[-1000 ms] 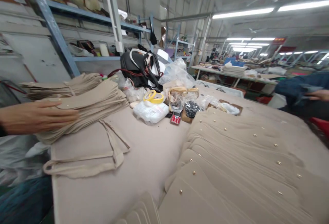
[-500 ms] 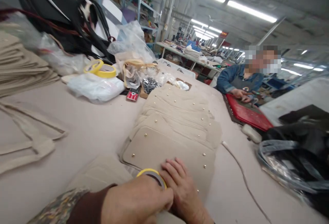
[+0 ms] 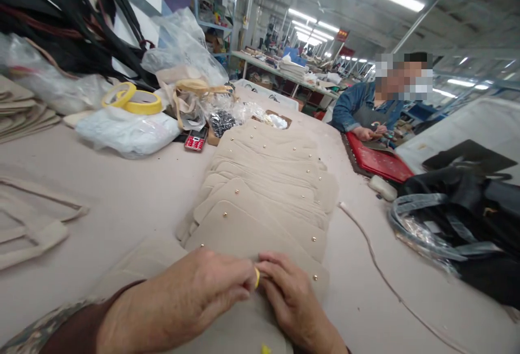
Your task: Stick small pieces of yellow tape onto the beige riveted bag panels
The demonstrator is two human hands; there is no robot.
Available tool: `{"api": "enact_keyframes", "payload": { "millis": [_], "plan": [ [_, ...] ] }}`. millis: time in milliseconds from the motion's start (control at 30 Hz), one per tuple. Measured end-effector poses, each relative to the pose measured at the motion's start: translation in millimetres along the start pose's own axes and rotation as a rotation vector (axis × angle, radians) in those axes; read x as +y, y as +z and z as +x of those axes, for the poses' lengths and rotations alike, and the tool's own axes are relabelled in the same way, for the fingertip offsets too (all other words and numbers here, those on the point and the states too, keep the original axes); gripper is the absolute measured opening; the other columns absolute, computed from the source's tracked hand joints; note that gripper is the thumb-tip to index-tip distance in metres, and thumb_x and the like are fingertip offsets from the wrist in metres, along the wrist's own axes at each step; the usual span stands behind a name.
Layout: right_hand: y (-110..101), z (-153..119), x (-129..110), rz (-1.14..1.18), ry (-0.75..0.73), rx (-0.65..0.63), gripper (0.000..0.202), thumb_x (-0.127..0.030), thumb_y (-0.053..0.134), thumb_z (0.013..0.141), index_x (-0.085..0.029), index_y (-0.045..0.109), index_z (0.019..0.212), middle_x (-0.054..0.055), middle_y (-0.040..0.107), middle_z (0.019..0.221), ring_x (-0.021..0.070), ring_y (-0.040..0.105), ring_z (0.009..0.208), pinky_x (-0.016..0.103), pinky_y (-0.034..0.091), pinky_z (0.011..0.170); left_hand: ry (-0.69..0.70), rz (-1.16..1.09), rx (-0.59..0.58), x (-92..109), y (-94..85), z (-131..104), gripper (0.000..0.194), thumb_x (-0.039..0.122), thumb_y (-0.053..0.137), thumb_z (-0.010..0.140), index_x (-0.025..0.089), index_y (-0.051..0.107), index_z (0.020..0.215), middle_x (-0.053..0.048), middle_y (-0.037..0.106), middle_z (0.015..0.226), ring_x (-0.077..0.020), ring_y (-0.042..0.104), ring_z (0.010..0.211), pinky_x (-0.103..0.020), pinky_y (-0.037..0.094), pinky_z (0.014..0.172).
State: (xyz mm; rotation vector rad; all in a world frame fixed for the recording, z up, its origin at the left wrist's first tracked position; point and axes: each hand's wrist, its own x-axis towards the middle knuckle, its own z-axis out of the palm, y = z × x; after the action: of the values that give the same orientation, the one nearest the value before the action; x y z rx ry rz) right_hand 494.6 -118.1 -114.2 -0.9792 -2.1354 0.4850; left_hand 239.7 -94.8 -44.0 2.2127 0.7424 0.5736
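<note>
My left hand (image 3: 211, 283) is closed around a roll of yellow tape (image 3: 257, 277). Only a sliver of the roll's edge shows past my fingers. Against it, the bent fingers of my right hand (image 3: 290, 300) are pressed together; what they pinch is hidden. Both hands are over the near end of a row of overlapping beige panels (image 3: 244, 235) with rounded corners and small gold studs. Under my hands lies another beige piece (image 3: 239, 324). A small yellow scrap (image 3: 265, 349) shows on it at the bottom edge.
Two yellow tape rolls (image 3: 142, 103) rest on a white plastic-wrapped bundle (image 3: 128, 132), near a red-keyed phone (image 3: 195, 140). Beige straps (image 3: 40, 235) lie left. A cord (image 3: 377, 256) and black bags (image 3: 459, 229) are right. A co-worker (image 3: 365, 105) works at a red board (image 3: 377, 156).
The tape roll, plainly visible before, is now mostly covered by my left hand. My right hand's fingers, earlier laid out on the panel, have bent in toward the roll. The view has shifted.
</note>
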Motion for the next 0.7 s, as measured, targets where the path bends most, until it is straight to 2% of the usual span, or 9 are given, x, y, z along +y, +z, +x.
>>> {"api": "enact_keyframes", "payload": {
  "millis": [100,200,367,400,467,500,567,633,700],
  "plan": [
    [-7.6,-3.1,-2.0,0.032,0.138,0.131,0.029,-0.01,0.06,0.102,-0.022,0.077,0.122,0.009,0.083,0.117,0.0204,0.079,0.109,0.03,0.066,0.097,0.003,0.03,0.107,-2.0,-18.9,-1.8,0.022,0.019,0.044,0.111,0.023,0.059,0.095,0.006,0.061,0.08,-0.0093,0.056,0.069,-0.019,0.04,0.066],
    [-12.9,-5.8,-2.3,0.036,0.285,0.221,0.022,-0.017,0.062,0.103,-0.022,0.081,0.113,0.008,0.085,0.11,0.0214,0.082,0.1,0.031,0.067,0.09,-0.01,0.041,0.145,-0.6,-28.7,-1.2,0.028,0.027,0.042,0.114,0.023,0.061,0.094,0.007,0.059,0.077,-0.0076,0.054,0.065,-0.017,0.04,0.063],
    [-24.6,-9.1,-7.4,0.051,0.494,0.387,0.021,-0.032,0.068,0.099,-0.02,0.085,0.103,0.009,0.086,0.098,0.0232,0.082,0.088,0.032,0.067,0.08,0.026,0.066,0.215,-1.6,-21.6,1.3,0.026,0.026,0.046,0.112,0.023,0.065,0.095,0.008,0.061,0.071,-0.0066,0.057,0.058,-0.014,0.041,0.054],
    [-26.7,-9.6,-10.4,0.075,0.529,0.401,0.021,-0.033,0.069,0.099,-0.02,0.086,0.103,0.009,0.086,0.097,0.0228,0.082,0.086,0.032,0.067,0.079,0.035,0.079,0.241,-3.1,-19.0,1.2,0.023,0.026,0.048,0.111,0.024,0.067,0.099,0.008,0.065,0.073,-0.0069,0.061,0.059,-0.013,0.044,0.055],
    [-29.1,-9.7,-19.4,0.138,0.568,0.4,0.021,-0.031,0.07,0.098,-0.019,0.086,0.104,0.008,0.086,0.093,0.0215,0.081,0.081,0.03,0.066,0.076,0.057,0.126,0.29,-5.8,-13.5,0.2,0.021,0.029,0.05,0.111,0.025,0.071,0.114,0.005,0.078,0.088,-0.0101,0.075,0.076,-0.014,0.056,0.068],
    [-29.2,-9.0,-25.3,0.163,0.562,0.391,0.02,-0.029,0.07,0.098,-0.02,0.086,0.105,0.007,0.085,0.092,0.0208,0.081,0.079,0.029,0.066,0.074,0.074,0.158,0.305,-6.5,-10.2,-0.5,0.024,0.03,0.051,0.112,0.026,0.071,0.125,0.002,0.082,0.101,-0.0129,0.08,0.09,-0.017,0.061,0.078],
    [-27.4,-5.8,-39.4,0.182,0.483,0.373,0.016,-0.023,0.071,0.098,-0.021,0.085,0.105,0.006,0.085,0.093,0.0196,0.081,0.08,0.027,0.065,0.074,0.127,0.231,0.336,-6.3,-2.5,-1.9,0.032,0.032,0.051,0.113,0.028,0.064,0.143,-0.001,0.082,0.125,-0.0163,0.08,0.111,-0.022,0.064,0.094],
    [-23.8,-0.1,-54.0,0.158,0.337,0.366,0.018,-0.017,0.07,0.098,-0.021,0.082,0.11,0.006,0.084,0.096,0.0184,0.08,0.083,0.026,0.065,0.075,0.179,0.298,0.361,-4.5,6.6,-2.6,0.034,0.032,0.048,0.115,0.028,0.058,0.148,-0.002,0.082,0.129,-0.0156,0.081,0.112,-0.022,0.064,0.095],
    [-19.2,7.2,-65.6,0.102,0.185,0.36,0.026,-0.012,0.067,0.098,-0.021,0.078,0.119,0.006,0.083,0.099,0.0175,0.078,0.085,0.026,0.065,0.076,0.2,0.335,0.392,-2.8,15.4,-2.5,0.033,0.033,0.043,0.117,0.026,0.056,0.146,-0.002,0.084,0.121,-0.0148,0.082,0.103,-0.02,0.065,0.088]
  ]
}}
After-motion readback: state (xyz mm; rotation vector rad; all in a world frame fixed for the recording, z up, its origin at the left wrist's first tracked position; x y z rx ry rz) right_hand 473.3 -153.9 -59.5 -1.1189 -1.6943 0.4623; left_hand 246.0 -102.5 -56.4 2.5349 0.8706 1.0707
